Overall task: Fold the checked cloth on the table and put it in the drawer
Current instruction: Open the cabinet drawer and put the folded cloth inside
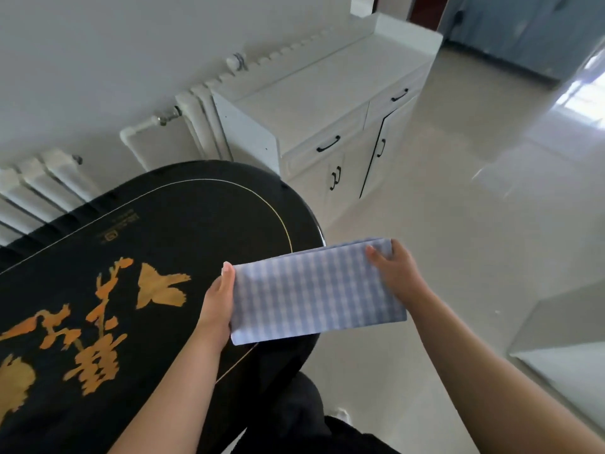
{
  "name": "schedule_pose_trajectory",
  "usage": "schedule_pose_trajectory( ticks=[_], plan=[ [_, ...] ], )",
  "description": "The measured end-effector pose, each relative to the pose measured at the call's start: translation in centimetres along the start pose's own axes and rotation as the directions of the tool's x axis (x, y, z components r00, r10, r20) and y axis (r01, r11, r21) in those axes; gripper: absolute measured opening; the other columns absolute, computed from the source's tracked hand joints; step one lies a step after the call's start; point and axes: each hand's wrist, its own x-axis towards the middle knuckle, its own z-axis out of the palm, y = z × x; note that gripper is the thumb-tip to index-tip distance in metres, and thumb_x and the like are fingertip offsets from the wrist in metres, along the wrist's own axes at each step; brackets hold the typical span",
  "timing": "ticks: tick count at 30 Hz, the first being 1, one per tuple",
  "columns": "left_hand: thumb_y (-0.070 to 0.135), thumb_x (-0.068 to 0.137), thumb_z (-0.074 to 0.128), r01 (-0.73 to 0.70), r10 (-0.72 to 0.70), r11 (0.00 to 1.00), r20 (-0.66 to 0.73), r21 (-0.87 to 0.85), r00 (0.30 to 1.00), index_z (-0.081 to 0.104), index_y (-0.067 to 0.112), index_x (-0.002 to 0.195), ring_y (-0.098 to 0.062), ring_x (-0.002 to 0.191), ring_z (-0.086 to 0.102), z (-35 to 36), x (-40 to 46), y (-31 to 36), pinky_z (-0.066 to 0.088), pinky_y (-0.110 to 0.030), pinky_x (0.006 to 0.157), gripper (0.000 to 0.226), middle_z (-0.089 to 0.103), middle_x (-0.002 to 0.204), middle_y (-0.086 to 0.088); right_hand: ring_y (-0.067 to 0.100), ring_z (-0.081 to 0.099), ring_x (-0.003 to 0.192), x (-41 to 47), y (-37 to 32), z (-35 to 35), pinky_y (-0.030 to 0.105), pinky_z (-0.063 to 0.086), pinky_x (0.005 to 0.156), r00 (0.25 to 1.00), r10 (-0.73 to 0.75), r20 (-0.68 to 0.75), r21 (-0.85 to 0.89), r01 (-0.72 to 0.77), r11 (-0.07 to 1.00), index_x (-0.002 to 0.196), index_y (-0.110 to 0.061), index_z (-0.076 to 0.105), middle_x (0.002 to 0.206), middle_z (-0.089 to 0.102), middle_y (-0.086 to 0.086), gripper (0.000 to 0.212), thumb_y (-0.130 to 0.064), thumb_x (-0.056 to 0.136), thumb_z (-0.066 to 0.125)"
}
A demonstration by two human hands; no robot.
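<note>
The black tabletop (157,224) with orange motifs fills the nine o'clock side. The left hand (217,303) grips one short end of the folded checked cloth (314,290), the right hand (397,273) pinches the other, keeping it flat just past the edge. At one o'clock, the white cabinet's drawer (327,144) looks closed.

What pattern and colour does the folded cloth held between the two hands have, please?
The cloth has a light blue and white check, seen in the head view, the only one.
</note>
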Motion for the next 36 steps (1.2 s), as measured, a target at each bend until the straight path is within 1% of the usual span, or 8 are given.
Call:
schedule_pose_trajectory(
  ticks=[3, 6, 12, 17, 21, 26, 30, 36],
  plan=[
    [0.065, 0.090, 0.038, -0.162, 0.161, 0.986, 0.045, 0.025, 0.986, 0.057, 0.022, 0.110, -0.027, 0.108, 0.060, 2.0, 2.5, 2.3, 0.048, -0.050, 0.096, 0.051, 0.059, 0.116, -0.007, 0.017, 0.060, 0.080, 4.1, -0.8, -1.3, 0.028, 0.046, 0.064, 1.000, 0.029, 0.007, 0.052, -0.029, 0.998, 0.097, -0.014, 0.056, 0.088, 0.062, -0.003, 0.016, -0.029, 0.091, 0.059],
    [0.061, 0.089, 0.046, -0.149, 0.143, 0.988, 0.148, 0.032, 0.979, 0.063, 0.022, 0.109, -0.024, 0.108, 0.061, 3.4, 5.7, 5.6, 0.049, -0.048, 0.096, 0.048, 0.064, 0.116, -0.005, 0.020, 0.064, 0.081, 8.1, -2.0, -2.1, 0.033, 0.051, 0.071, 0.999, 0.043, 0.029, 0.099, -0.045, 0.994, 0.094, -0.017, 0.059, 0.090, 0.066, 0.000, 0.014, -0.030, 0.090, 0.061],
    [0.070, 0.036, 0.084, -0.075, -0.077, 0.962, 0.526, 0.262, 0.847, 0.065, 0.007, 0.115, -0.025, 0.105, 0.068, 5.1, 10.8, 13.4, 0.054, -0.038, 0.086, 0.102, 0.072, 0.111, -0.011, 0.015, 0.065, 0.074, 15.2, -5.0, -4.5, 0.026, 0.053, 0.063, 0.999, 0.018, 0.038, 0.127, -0.023, 0.992, 0.095, -0.016, 0.061, 0.086, 0.067, 0.000, 0.010, -0.026, 0.092, 0.060],
    [0.025, 0.076, 0.079, -0.173, -0.133, 0.899, 0.628, 0.403, 0.767, 0.065, 0.016, 0.114, -0.022, 0.102, 0.069, 7.3, 11.6, 17.3, 0.058, -0.035, 0.081, 0.042, 0.071, 0.111, -0.009, 0.004, 0.065, 0.062, 20.4, -5.8, -5.0, 0.015, 0.049, 0.050, 0.997, 0.014, 0.077, 0.139, -0.025, 0.990, 0.089, -0.020, 0.062, 0.078, 0.066, -0.005, 0.007, -0.026, 0.091, 0.061],
    [0.021, 0.078, 0.077, -0.235, -0.186, 0.782, 0.576, 0.578, 0.796, 0.063, 0.023, 0.110, -0.017, 0.097, 0.070, 10.1, 12.8, 19.6, 0.058, -0.033, 0.080, 0.035, 0.070, 0.107, -0.002, 0.009, 0.067, 0.066, 25.2, -5.9, -4.7, 0.019, 0.051, 0.056, 0.987, 0.040, 0.158, 0.125, -0.061, 0.990, 0.089, -0.020, 0.063, 0.081, 0.069, -0.001, 0.006, -0.026, 0.090, 0.062],
    [0.049, 0.068, 0.076, -0.345, -0.100, 0.325, 0.395, 0.880, 0.913, 0.046, 0.023, 0.091, -0.010, 0.069, 0.047, 17.2, 14.2, 20.8, 0.037, -0.025, 0.061, 0.047, 0.052, 0.081, 0.008, 0.014, 0.068, 0.066, 31.0, -7.5, -5.0, 0.030, 0.057, 0.064, 0.944, 0.021, 0.329, 0.128, -0.067, 0.990, 0.096, -0.009, 0.063, 0.081, 0.070, 0.004, 0.014, -0.021, 0.089, 0.065],
    [0.044, 0.070, 0.076, -0.309, -0.076, 0.426, 0.374, 0.850, 0.924, 0.042, 0.028, 0.111, -0.012, 0.085, 0.056, 22.2, 16.0, 20.9, 0.044, -0.026, 0.071, 0.055, 0.056, 0.095, 0.011, 0.021, 0.065, 0.072, 36.3, -8.5, -5.6, 0.037, 0.055, 0.071, 0.916, -0.004, 0.401, 0.082, -0.031, 0.996, 0.089, -0.011, 0.064, 0.081, 0.068, 0.007, 0.010, -0.021, 0.088, 0.066],
    [0.048, 0.083, 0.062, -0.188, 0.128, 0.372, 0.151, 0.909, 0.980, 0.047, 0.028, 0.083, -0.017, 0.075, 0.058, 24.8, 18.1, 22.4, 0.044, -0.033, 0.063, 0.026, 0.060, 0.081, 0.006, 0.020, 0.066, 0.071, 43.3, -8.3, -4.0, 0.033, 0.055, 0.069, 0.862, 0.087, 0.499, 0.074, -0.142, 0.987, 0.086, -0.016, 0.066, 0.078, 0.070, 0.002, 0.010, -0.025, 0.089, 0.065]
  ],
)
